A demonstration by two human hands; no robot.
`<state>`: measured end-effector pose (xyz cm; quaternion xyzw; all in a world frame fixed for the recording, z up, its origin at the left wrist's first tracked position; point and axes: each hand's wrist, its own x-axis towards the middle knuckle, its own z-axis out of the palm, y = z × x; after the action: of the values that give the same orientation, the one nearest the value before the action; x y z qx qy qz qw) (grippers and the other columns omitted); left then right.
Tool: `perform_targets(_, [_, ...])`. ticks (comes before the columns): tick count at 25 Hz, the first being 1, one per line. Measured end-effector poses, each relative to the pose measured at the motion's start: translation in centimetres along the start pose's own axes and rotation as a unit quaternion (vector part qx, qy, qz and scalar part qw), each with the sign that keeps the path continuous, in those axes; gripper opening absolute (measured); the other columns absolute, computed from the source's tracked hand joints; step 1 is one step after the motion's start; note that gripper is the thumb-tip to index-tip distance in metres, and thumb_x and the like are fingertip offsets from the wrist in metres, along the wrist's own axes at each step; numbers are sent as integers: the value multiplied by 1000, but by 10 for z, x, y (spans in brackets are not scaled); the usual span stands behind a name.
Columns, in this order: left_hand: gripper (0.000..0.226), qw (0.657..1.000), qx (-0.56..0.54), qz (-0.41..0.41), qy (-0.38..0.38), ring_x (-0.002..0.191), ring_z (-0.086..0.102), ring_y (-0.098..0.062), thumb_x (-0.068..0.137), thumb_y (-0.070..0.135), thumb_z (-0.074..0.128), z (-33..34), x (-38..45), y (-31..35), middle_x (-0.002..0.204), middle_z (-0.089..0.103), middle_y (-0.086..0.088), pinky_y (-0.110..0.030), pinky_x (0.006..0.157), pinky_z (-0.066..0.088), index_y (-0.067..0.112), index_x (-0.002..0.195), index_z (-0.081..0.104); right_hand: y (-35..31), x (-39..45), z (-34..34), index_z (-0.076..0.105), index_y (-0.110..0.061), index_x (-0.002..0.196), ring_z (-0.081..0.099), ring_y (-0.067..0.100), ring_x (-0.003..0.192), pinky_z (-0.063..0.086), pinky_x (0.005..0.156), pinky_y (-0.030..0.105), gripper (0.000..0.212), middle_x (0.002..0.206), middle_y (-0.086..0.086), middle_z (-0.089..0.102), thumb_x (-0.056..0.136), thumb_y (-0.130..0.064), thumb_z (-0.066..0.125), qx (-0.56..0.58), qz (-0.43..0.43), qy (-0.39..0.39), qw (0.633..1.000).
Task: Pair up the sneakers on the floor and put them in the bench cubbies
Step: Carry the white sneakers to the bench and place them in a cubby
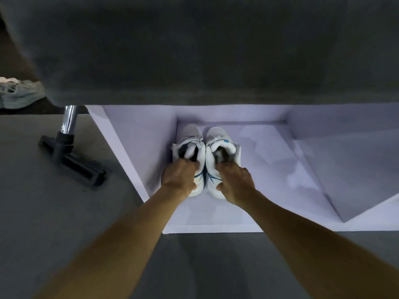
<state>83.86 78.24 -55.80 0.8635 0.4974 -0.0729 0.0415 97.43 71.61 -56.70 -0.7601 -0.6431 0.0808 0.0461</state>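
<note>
Head view: both hands reach straight ahead into a white bench cubby [269, 180], each clamped on one shoe of a white pair. The left hand [180, 176] grips the heel collar of the left sneaker [190, 139], fingers hooked into its opening; the right hand [235, 182] grips the right sneaker [218, 137] the same way. The hands sit close side by side, and the two shoes touch along their inner sides.

The relation that matters: both sneakers run lengthwise directly away from the hands, heels under the palms, toes pointing at the cubby's back wall. The toes look close to that wall, though the shadow under the bench's dark top [194, 50] makes it hard to say whether they touch. The pair sits hard against the cubby's left wall, just outboard of the left hand, with bare cubby floor spreading away beyond the right hand.

Neither hand is nearer; each has its own shoe, so the likely release is a plain let-go and straight pull back.

Well off beyond the left hand, on the floor, stands a vacuum head [71, 160], and farther out a grey-green sneaker [19, 93], apparently not yet stowed.
</note>
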Motion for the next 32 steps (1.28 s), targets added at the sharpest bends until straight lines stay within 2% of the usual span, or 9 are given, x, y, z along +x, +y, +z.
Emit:
perform_targets(4, [53,999,-33,-12,1,122,52,-22,84,31,74,1,4,-2,134,53,0,-40,89,53,19,131,51,6,9,-2,33,-15,144,52,29,120,44,93,37,72,134,5,52,84,-28,70,28,-11,-21,999])
perform_targets(7, [67,998,-66,-13,0,129,44,-21,76,41,79,-1,-4,0,139,44,3,-40,88,50,19,130,47,7,4,-10,40,-18,138,48,25,123,42,93,39,71,135,1,51,78,-35,74,41,-29,14,999])
perform_targets(10, [77,997,-76,-11,7,134,38,-22,70,48,80,-8,-16,1,146,38,7,-39,90,48,23,134,45,6,-8,-23,39,-21,139,45,23,126,38,97,39,77,140,-1,47,74,-44,74,35,-40,28,998])
perform_targets(14, [86,997,-72,-14,-6,130,44,-22,68,51,81,-25,-45,8,142,43,7,-41,90,50,27,139,40,6,-39,-46,39,-27,137,45,23,126,34,101,40,79,141,-3,46,70,-52,73,25,-50,16,998])
perform_targets(17, [92,998,-70,-9,5,126,47,-24,66,53,82,-36,-79,15,142,43,7,-41,89,51,29,142,38,4,-75,-62,35,-31,140,40,23,130,33,105,41,86,148,-7,38,67,-54,75,21,-57,17,998])
perform_targets(25, [91,996,-85,-20,32,124,47,-22,64,62,77,-58,-208,26,138,47,7,-46,95,47,30,141,40,-19,-197,-84,31,-31,143,36,21,135,29,107,41,88,150,-6,35,70,-59,71,0,-66,16,998])
perform_targets(28, [90,995,-75,-14,69,121,49,-24,63,62,77,-102,-235,21,137,48,6,-46,93,48,31,140,41,-28,-213,-124,32,-32,141,38,22,133,29,106,42,87,150,-7,35,69,-57,73,24,-81,49,995])
perform_targets(32, [89,991,-49,-17,123,119,51,-28,59,65,76,-207,-257,15,135,49,3,-46,92,48,30,135,44,-42,-217,-224,34,-32,141,40,23,132,28,106,43,85,147,-6,40,69,-57,73,58,-92,96,989])
